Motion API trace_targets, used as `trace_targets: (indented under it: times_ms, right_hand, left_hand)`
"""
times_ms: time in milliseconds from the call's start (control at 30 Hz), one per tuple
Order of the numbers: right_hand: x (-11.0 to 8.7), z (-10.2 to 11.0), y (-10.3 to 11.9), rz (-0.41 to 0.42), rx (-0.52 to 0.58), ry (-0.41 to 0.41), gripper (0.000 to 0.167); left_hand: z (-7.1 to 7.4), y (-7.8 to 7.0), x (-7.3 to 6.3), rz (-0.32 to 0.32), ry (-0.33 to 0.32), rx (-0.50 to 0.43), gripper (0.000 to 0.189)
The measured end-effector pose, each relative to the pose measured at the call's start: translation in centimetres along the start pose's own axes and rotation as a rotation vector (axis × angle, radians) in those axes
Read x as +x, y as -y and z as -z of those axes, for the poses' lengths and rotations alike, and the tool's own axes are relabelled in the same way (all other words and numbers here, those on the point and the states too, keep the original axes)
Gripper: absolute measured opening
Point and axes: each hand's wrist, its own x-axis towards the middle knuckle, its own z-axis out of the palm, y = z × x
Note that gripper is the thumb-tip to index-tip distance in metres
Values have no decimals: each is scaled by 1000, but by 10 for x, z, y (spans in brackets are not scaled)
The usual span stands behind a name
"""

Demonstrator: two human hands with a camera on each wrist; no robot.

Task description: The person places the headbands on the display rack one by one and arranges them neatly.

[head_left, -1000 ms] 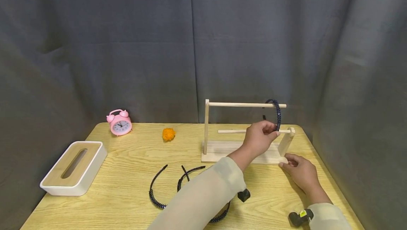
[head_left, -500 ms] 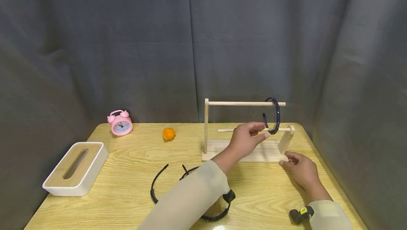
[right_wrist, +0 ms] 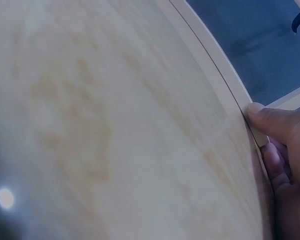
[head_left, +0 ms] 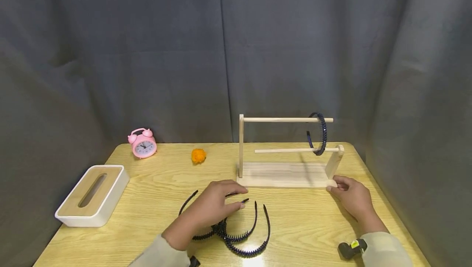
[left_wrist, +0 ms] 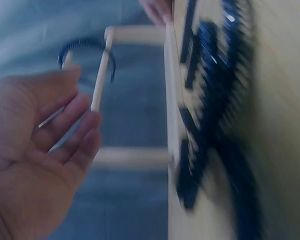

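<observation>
On the bench (head_left: 302,234) before a wooden rack (head_left: 285,175) the right hand (head_left: 353,199) pinches, toothed headbands (head_left: 245,254) lie partly beneath the relaxed left hand (head_left: 212,204).

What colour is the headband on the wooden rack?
The headband is dark blue, clearest in the head view.

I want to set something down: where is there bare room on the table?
Bare table lies between the slotted box and the headbands, and between the headbands and the right hand gripping the rack. Crowded: around the left hand, where headbands overlap.
</observation>
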Motion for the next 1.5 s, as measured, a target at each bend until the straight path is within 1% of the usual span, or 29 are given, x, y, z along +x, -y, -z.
trace_targets:
  times_ms: [33,133,233,333,367,433,500,633,733,833,1000,1200,1433,1500]
  right_hand:
    - [0,-1,1,1,0,0,60]
    - [1,-3,2,12,6,7,60]
    - [2,-2,1,13,12,13,62]
    - [1,0,-2,4,16,22,64]
    - [1,1,-3,2,15,23,64]
    - [1,1,-5,5,13,26,64]
    - [1,0,-5,12,13,25,64]
    - [3,1,-3,14,15,19,63]
    - [3,-1,-3,0,14,23,63]
    - [2,-2,-3,-5,9,18,63]
    - [0,-2,-3,2,6,1,61]
    - [0,2,-3,-3,10,15,62]
    - [-1,0,-3,3,7,16,61]
    - [0,0,-3,6,8,12,61]
  left_hand:
    - [4,8,-10,-1,-1,22,31]
    - [14,32,-41,29,-7,64,34]
    - [18,50,-67,60,-35,96,35]
    - [16,57,-84,72,-67,123,34]
    - [15,57,-88,66,-78,132,33]
    - [10,55,-93,32,-91,152,30]
    - [5,52,-95,-24,-90,183,29]
    - [-5,44,-89,-160,-63,273,27]
    - [-10,41,-84,-235,-32,319,26]
    - [-12,40,-82,-296,-17,355,25]
    - [-11,40,-80,-338,-9,403,24]
    - [-12,42,-78,-374,-25,460,24]
    - [-14,44,-77,-364,-26,516,21]
    - [-14,44,-77,-372,-34,536,20]
